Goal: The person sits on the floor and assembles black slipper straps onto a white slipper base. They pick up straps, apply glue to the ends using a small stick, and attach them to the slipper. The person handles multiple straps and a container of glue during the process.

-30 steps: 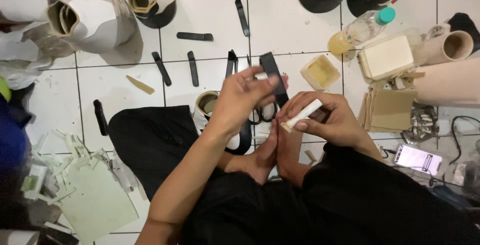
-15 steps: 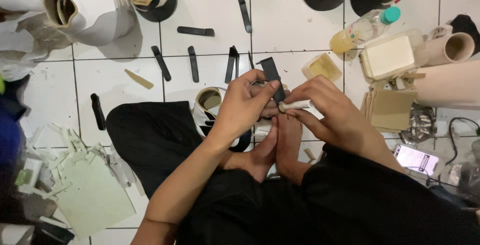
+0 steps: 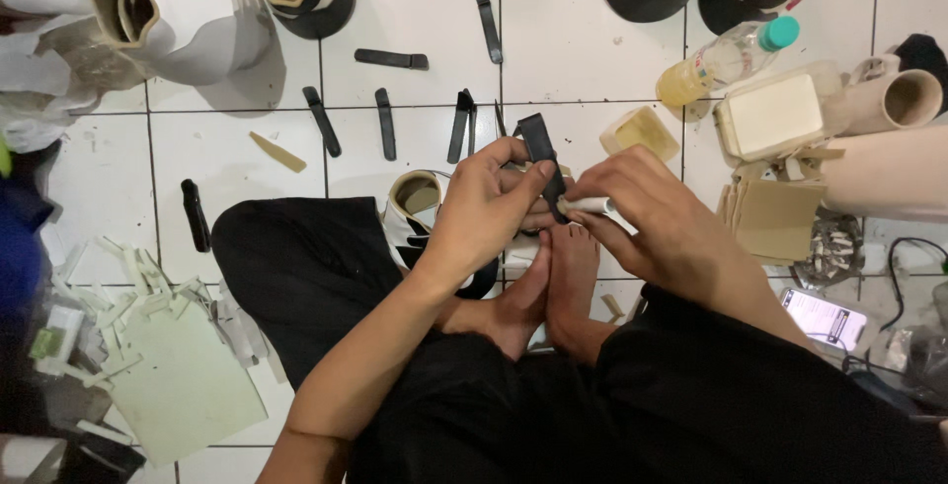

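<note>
Head | black strap (image 3: 541, 148) pinched between both hands, above feet

You sit on a white tiled floor (image 3: 415, 10). At twelve o'clock from you, several black strips (image 3: 385, 123) lie scattered over the tiles, with one more black strip (image 3: 195, 215) at about ten. A small tan wedge (image 3: 276, 152) lies near them. At one o'clock you have a plastic bottle (image 3: 726, 57) of yellowish liquid, a shallow yellow tray (image 3: 640, 132) and a cream box (image 3: 770, 114); brown card pieces (image 3: 775, 217) lie just below these. At eight o'clock a pale green sheet (image 3: 183, 395) lies among cut scraps. A phone (image 3: 825, 318) lies at three o'clock.
</note>
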